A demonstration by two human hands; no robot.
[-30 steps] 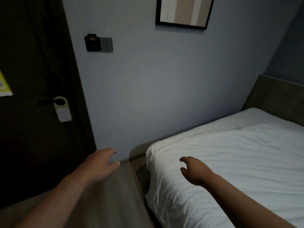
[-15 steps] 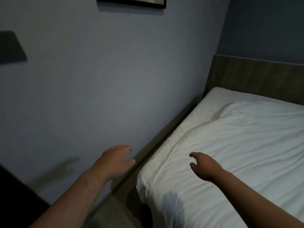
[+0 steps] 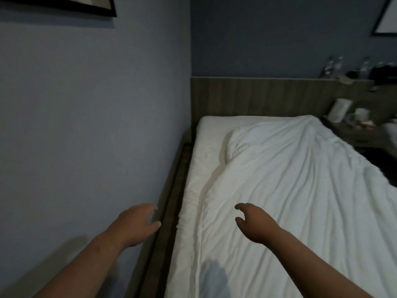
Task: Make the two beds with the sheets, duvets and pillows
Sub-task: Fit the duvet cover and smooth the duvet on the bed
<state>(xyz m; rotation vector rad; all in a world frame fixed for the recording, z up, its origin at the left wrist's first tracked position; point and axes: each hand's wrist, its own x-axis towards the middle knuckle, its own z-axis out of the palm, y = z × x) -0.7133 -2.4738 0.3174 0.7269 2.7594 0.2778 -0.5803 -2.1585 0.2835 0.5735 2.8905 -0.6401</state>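
Duvet (image 3: 300, 201), white and wrinkled, is lying spread over the bed (image 3: 169, 201) and covering most of it. Long creases are running toward the headboard (image 3: 257, 95), and 1 lumpy corner is bunching up near the top left. White sheet (image 3: 206, 151) is showing in a bare strip along the wall (image 3: 86, 125) side and at the head end. Left hand (image 3: 135, 224) is hovering over the bed's wooden edge by the wall, fingers loose, gripping nothing. Right hand (image 3: 255, 224) is hovering above the duvet, fingers loosely curled, gripping nothing.
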